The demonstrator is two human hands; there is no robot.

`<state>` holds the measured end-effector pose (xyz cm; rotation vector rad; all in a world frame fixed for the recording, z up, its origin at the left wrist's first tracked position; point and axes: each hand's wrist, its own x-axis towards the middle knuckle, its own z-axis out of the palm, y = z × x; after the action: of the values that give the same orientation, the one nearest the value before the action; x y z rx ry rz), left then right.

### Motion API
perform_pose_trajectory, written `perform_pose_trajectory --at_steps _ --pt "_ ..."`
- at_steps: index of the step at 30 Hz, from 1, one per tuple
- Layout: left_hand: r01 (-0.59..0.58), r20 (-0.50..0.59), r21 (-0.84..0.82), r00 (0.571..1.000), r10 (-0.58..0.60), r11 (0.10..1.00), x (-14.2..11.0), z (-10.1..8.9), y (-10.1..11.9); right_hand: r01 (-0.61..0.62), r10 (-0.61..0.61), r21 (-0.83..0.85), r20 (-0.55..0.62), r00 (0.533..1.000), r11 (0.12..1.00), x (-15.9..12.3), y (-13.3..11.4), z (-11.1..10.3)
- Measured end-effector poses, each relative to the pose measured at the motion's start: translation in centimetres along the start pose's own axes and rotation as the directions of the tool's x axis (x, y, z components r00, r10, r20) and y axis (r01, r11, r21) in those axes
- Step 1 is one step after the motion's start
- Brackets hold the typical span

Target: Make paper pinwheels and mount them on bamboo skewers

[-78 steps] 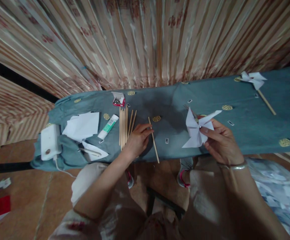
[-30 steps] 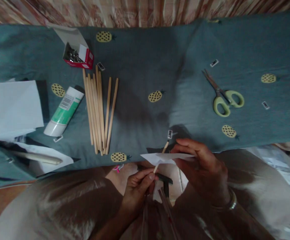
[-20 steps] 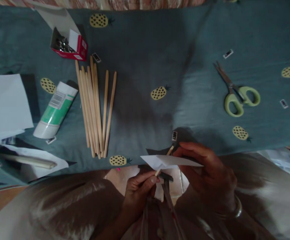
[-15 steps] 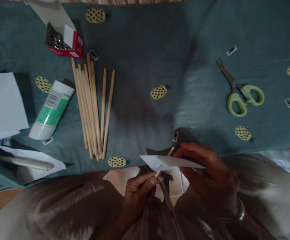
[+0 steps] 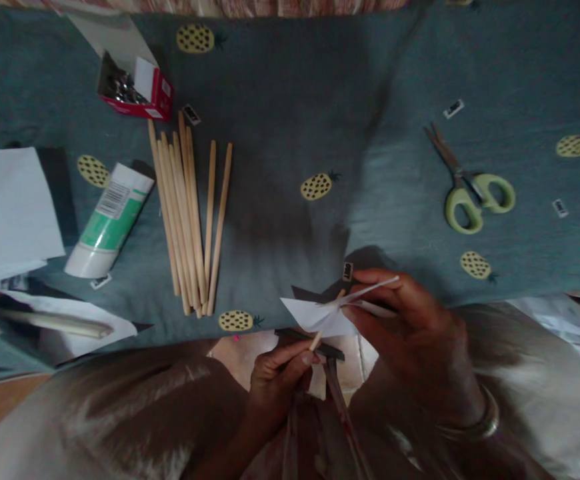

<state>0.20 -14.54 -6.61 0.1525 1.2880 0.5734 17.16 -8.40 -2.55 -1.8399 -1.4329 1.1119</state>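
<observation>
My left hand is closed, pinching the lower end of a wooden stick between thumb and fingers, over my lap near the table edge. A piece of white paper with pointed, flared corners lies across the upper part of this stick, hiding some of it; the tip shows beyond the paper. My right hand, with a bangle at the wrist, is closed on the paper's right side, thumb and fingers gripping it where it bunches together. How the paper is joined to the stick, if at all, I cannot tell.
Several wooden sticks lie left of centre on the green cloth. Behind them stands an open red box of shiny metal pieces. A green-and-white tube and white paper sheets lie left; green-handled scissors lie right.
My right fingers have drawn the paper's right side closer together, and its right part now tilts upward instead of lying flat. My left hand keeps its hold on the stick. The view has shifted slightly.
</observation>
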Motion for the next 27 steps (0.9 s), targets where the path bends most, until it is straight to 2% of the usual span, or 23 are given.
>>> perform_pose_trajectory --at_steps 3,8,11,15,19,22,27 --pt "-0.013 -0.005 -0.024 1.0 0.013 1.0 0.0 0.0 -0.2 -0.016 0.015 0.029 0.051 0.999 0.999 0.7 -0.3 -0.1" --pt "-0.008 0.075 -0.032 0.997 0.011 0.999 -0.4 0.0 -0.2 0.014 -0.026 0.105 0.116 0.993 0.994 1.7 -0.3 -0.2" --pt "-0.036 0.084 -0.111 0.995 0.046 0.993 -0.3 0.3 0.0 0.011 -0.031 0.133 0.148 0.988 0.991 2.6 -0.1 -0.3" --pt "-0.05 0.072 -0.2 0.995 0.065 0.979 -0.3 0.7 0.2 -0.05 0.025 0.108 0.226 0.974 0.993 4.3 -0.1 -0.6" --pt "-0.096 0.109 -0.22 0.987 0.122 0.971 -0.7 0.8 0.3 -0.137 0.086 0.166 0.279 0.956 0.977 5.9 -0.6 -0.8" --pt "-0.115 0.127 -0.217 0.981 0.145 0.969 -0.8 0.7 0.3 -0.193 0.157 0.087 0.312 0.937 0.977 6.6 -1.2 -0.7" --pt "-0.14 0.151 -0.219 0.973 0.175 0.966 -0.4 0.5 0.0 -0.212 0.206 -0.012 0.298 0.932 0.977 7.3 -1.9 -0.4"
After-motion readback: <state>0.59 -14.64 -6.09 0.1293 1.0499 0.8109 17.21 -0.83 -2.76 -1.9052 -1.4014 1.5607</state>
